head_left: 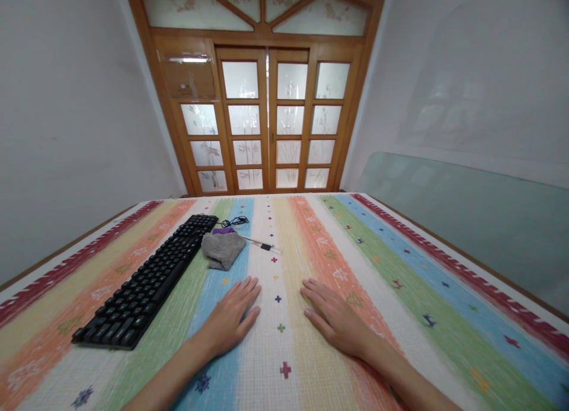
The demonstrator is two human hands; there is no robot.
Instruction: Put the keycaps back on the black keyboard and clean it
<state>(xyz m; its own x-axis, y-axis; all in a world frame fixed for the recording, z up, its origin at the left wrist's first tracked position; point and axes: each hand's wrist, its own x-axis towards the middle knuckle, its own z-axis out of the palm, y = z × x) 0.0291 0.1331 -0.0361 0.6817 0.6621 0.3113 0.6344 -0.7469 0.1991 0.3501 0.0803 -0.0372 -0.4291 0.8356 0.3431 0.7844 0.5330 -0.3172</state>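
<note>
My left hand (233, 317) lies flat, palm down, on the striped cloth (284, 346), its fingers stretched forward over a blue and white stripe. To its right, my right hand (333, 317) rests the same way on a yellow and orange stripe, also holding nothing. A folded grey cloth (223, 251) sits just ahead of my left hand, not touching it, with a bit of purple fabric (224, 231) behind it. From beside the grey cloth a thin brush-like tool with a black band (265, 247) points right. Left of these stands a black keyboard (151, 280), set at a slant.
The keyboard's black cable (235, 221) is coiled near its far end. Beyond the table's far edge is a wooden door (268, 120) with frosted panes. Grey-white walls flank both sides, and a pale green panel (444, 197) runs along the right.
</note>
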